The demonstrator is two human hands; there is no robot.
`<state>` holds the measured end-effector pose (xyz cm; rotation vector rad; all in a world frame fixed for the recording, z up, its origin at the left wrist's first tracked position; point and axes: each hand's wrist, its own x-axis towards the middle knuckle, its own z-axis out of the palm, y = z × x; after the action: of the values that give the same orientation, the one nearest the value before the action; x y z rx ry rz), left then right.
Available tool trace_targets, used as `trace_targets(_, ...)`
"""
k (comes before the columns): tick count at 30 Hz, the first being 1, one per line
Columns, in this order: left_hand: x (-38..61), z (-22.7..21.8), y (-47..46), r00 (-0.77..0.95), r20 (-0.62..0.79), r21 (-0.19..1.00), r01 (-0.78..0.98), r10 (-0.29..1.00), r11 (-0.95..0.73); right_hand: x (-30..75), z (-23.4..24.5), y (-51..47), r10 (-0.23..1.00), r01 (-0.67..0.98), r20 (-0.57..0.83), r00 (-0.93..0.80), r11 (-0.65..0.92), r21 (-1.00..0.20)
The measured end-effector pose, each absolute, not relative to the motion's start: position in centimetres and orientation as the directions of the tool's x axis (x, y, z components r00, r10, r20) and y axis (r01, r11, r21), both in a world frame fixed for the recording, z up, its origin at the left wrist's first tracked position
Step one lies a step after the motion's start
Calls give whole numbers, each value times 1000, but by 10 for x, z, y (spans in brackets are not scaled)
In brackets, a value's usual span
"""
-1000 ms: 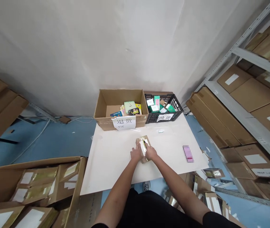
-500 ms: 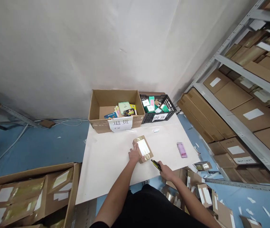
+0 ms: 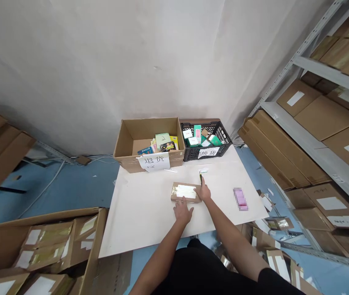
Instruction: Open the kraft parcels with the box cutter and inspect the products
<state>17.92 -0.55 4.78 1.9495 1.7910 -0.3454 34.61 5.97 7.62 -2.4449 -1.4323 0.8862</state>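
A small cardboard box (image 3: 176,198) with a white label and shiny tape lies flat on the white table (image 3: 137,209), its long side running left to right. My left hand (image 3: 183,211) rests at the box's near side, fingers spread, fingertips touching its edge. At the right end of the box, my right hand (image 3: 204,192) grips a yellow-and-black utility knife (image 3: 201,178) that points away from me. Some fingers of that hand also touch the box. The knife's blade is too small to make out.
Behind stand a cardboard carton (image 3: 122,162) of booklets and a black plastic crate (image 3: 223,149) of small boxes. A pink blurred item (image 3: 240,199) lies at the right. Parcels fill a large carton (image 3: 100,229) at lower left, and shelves (image 3: 303,141) stand right.
The box has turned so its long side lies crosswise. My right hand with the knife has moved up and left to the box's right end. My left hand has shifted to the near side.
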Motion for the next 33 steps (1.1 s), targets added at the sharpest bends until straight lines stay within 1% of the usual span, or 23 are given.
trace_targets(1, 181, 52, -5, 125, -503, 158, 986, 855, -51, 356, 77, 65, 847, 699, -396, 355, -521, -490)
trace_targets(2, 182, 56, -1, 134, -509, 153, 986, 850, -64, 365, 78, 68, 844, 625, -391, 367, -535, -568)
trace_targets(3, 182, 60, 5, 149, -496, 153, 985, 855, -83, 373, 77, 68, 829, 514, -400, 391, -557, -652)
trace_targets(5, 183, 66, 21, 200, -443, 165, 976, 874, -139, 388, 75, 60, 788, 212, -453, 417, -569, -795)
trace_targets(6, 184, 68, 30, 238, -427, 175, 968, 873, -178, 395, 72, 53, 781, 57, -481, 399, -544, -837)
trace_targets(8, 186, 68, 47, 318, -439, 194, 947, 841, -257, 407, 66, 35, 799, -181, -516, 310, -483, -857)
trace_targets(9, 188, 67, 53, 342, -457, 194, 939, 821, -283, 413, 62, 26, 809, -249, -532, 248, -478, -843)
trace_targets(10, 190, 64, 56, 352, -475, 187, 936, 806, -299, 417, 58, 19, 812, -278, -553, 188, -496, -823)
trace_targets(12, 192, 58, 58, 349, -482, 157, 937, 803, -313, 422, 49, 8, 769, -230, -627, 121, -593, -772)
trace_targets(14, 192, 51, 55, 341, -461, 125, 939, 819, -321, 422, 40, 4, 708, -118, -691, 143, -681, -722)
trace_targets(16, 191, 48, 51, 344, -450, 107, 937, 824, -333, 420, 33, 7, 678, -21, -715, 172, -723, -691)
trace_targets(19, 189, 48, 49, 345, -449, 92, 935, 824, -341, 414, 28, 14, 676, 59, -722, 145, -734, -676)
trace_targets(23, 188, 51, 50, 350, -442, 88, 933, 826, -348, 409, 29, 15, 677, 95, -721, 144, -735, -671)
trace_targets(31, 191, 54, 50, 343, -449, 84, 936, 825, -343, 425, 34, -20, 680, 244, -729, 78, -722, -648)
trace_targets(33, 190, 58, 55, 349, -451, 98, 934, 821, -343, 426, 31, -29, 695, 223, -709, 122, -715, -662)
